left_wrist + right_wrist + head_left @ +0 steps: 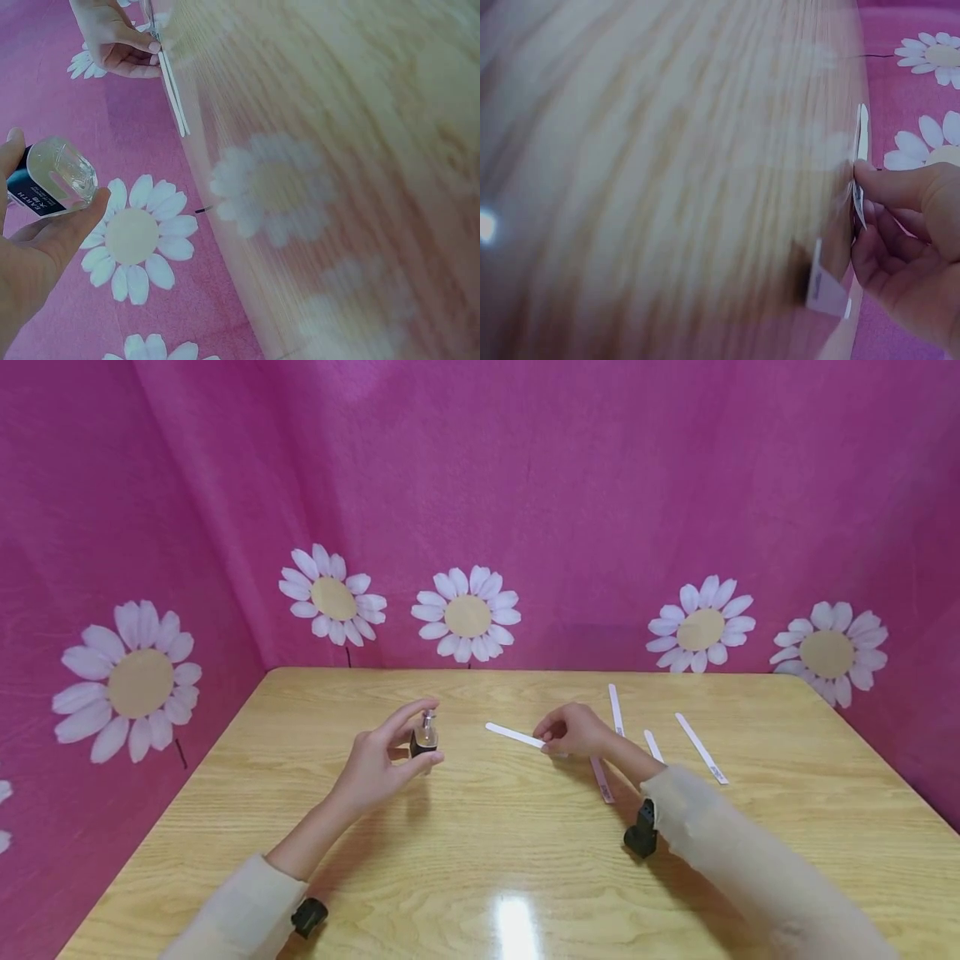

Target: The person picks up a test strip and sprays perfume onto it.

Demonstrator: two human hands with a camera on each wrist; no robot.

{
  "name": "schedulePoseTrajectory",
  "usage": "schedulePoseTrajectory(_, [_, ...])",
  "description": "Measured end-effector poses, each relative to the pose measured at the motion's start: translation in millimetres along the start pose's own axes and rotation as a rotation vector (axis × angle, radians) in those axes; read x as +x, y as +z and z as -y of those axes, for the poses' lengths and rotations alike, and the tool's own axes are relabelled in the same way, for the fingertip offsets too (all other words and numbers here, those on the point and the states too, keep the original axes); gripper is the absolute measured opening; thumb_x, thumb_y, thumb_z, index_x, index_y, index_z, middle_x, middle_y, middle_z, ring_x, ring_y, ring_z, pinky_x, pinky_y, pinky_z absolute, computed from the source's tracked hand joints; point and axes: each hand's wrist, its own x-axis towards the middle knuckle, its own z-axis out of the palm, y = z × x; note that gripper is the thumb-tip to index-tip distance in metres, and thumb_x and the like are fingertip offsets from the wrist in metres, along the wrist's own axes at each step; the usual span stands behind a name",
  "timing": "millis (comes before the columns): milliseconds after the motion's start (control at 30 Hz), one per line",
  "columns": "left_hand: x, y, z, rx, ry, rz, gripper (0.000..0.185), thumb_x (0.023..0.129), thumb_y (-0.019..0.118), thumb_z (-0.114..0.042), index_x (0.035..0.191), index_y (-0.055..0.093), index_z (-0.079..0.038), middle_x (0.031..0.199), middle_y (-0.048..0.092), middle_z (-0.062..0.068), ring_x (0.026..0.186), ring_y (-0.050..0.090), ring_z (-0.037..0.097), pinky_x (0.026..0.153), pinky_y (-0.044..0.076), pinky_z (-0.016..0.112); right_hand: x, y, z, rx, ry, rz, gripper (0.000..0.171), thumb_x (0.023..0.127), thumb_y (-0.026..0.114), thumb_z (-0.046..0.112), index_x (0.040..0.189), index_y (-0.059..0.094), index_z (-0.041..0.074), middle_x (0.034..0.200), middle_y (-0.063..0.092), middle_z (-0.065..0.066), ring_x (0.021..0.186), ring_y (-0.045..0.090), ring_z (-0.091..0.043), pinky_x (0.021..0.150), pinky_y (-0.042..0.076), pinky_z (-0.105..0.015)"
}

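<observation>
My left hand (375, 768) grips a small clear glass perfume bottle (424, 745) above the table, fingers at its silver top and thumb at its lower end. A black label wraps the bottle (56, 178) in the left wrist view, and pale liquid shows inside. To the right, my right hand (579, 731) pinches the near end of a white paper test strip (513, 735), which points left toward the bottle. In the right wrist view thumb and fingers (885, 184) close on that strip (863, 131), low over the tabletop.
Several more white strips lie on the glossy wooden table (465, 860), among them one strip (701, 749) at the right and another strip (602, 781) below my right forearm. A pink curtain (570, 485) with daisies hangs along the table's back and left edges.
</observation>
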Motion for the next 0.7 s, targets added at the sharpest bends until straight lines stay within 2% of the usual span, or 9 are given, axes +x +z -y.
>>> schedulePoseTrajectory(333, [0.6, 1.8, -1.7, 0.001, -0.009, 0.013, 0.063, 0.08, 0.077, -0.011, 0.137, 0.05, -0.02, 0.111, 0.071, 0.014, 0.105, 0.069, 0.03, 0.076, 0.061, 0.037, 2.0, -1.5, -2.4, -0.015, -0.071, 0.015, 0.015, 0.079, 0.074, 0.0, 0.094, 0.072, -0.002, 0.081, 0.071, -0.011, 0.073, 0.062, -0.007, 0.068, 0.053, -0.016])
schedulePoseTrajectory(567, [1.7, 1.7, -4.0, -0.01, -0.009, 0.014, 0.062, 0.081, 0.077, -0.01, 0.136, 0.051, -0.018, 0.106, 0.072, 0.014, 0.103, 0.07, 0.029, 0.076, 0.061, 0.035, 0.7, -0.5, -2.3, -0.062, -0.101, 0.005, 0.004, 0.08, 0.073, 0.002, 0.082, 0.072, -0.001, 0.071, 0.068, -0.007, 0.063, 0.052, -0.001, 0.059, 0.047, -0.013])
schedulePoseTrajectory(700, [1.8, 2.4, -3.9, -0.016, 0.01, 0.022, 0.062, 0.081, 0.076, -0.009, 0.136, 0.051, -0.019, 0.108, 0.071, 0.014, 0.1, 0.071, 0.028, 0.076, 0.061, 0.033, -1.8, -0.9, -1.2, -0.091, -0.104, -0.001, 0.005, 0.081, 0.073, 0.007, 0.079, 0.072, 0.003, 0.071, 0.069, -0.006, 0.063, 0.051, -0.001, 0.06, 0.045, -0.015])
